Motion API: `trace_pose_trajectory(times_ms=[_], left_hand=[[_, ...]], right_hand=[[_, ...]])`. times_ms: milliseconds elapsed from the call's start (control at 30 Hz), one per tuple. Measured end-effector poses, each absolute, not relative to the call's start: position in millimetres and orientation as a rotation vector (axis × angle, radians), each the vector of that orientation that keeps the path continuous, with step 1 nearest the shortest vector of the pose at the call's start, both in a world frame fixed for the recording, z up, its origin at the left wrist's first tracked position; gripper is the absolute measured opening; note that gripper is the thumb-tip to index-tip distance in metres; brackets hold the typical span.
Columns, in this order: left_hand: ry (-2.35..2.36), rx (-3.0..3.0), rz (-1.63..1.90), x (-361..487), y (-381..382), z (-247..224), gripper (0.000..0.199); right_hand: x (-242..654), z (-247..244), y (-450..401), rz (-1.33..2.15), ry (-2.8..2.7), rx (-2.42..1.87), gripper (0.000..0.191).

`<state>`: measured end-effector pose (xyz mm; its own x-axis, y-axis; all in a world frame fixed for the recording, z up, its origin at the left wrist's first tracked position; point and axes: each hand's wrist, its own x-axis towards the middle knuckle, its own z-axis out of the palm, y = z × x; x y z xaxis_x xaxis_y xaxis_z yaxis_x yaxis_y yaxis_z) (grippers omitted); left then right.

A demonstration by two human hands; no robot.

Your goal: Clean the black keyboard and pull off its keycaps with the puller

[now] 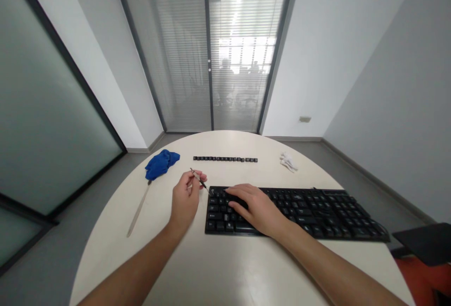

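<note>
A black keyboard (303, 212) lies on the round table. My left hand (186, 198), just off the keyboard's left end, is closed on a slim pointed tool (200, 180) with a pale end and dark middle; its exact kind is too small to tell. The tool's thin tip reaches the keyboard's upper left corner. My right hand (255, 207) rests over the left part of the keys, thumb and fingers apart, covering some of them. Farther back, a row of small black keycaps (225, 158) stretches across the table.
A blue cloth (162, 164) sits at the table's left, with a long thin pale stick (139, 210) beside it. Crumpled white material (288, 161) lies at the back right. Beyond the round table (225, 268) stand glass panels with blinds; a red and black chair (424, 273) is at lower right.
</note>
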<state>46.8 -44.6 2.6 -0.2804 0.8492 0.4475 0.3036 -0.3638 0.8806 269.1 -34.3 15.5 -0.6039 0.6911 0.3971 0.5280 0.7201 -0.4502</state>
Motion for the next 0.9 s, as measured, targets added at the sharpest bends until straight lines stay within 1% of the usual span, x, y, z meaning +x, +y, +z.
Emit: trace_pose_trajectory(times_ms=[300, 433, 533, 600, 700, 767, 900], left_hand=[[1.383, 1.583, 1.605, 47, -42, 0, 0.029], [1.391, 1.689, 1.574, 46, -42, -1, 0.03], [1.357, 1.756, 1.567, 46, -41, -2, 0.029], [1.337, 1.777, 1.555, 45, -40, -4, 0.029], [1.336, 1.775, 1.528, 43, -38, -7, 0.03], [1.354, 1.776, 1.504, 40, -36, -8, 0.03], [1.335, 1.895, 1.342, 36, -36, -6, 0.021]], right_hand=[[268, 15, -32, 0.397, -2.423, -0.887, 0.028], [256, 20, -31, 0.37, -2.429, -0.945, 0.025], [243, 25, -23, 0.378, -2.415, -0.996, 0.026], [234, 26, -13, 0.437, -2.405, -0.979, 0.026], [225, 24, 1, 0.601, -2.396, -0.907, 0.019], [223, 19, 6, 0.693, -2.37, -0.88, 0.017], [224, 11, 7, 0.777, -2.313, -0.876, 0.016]])
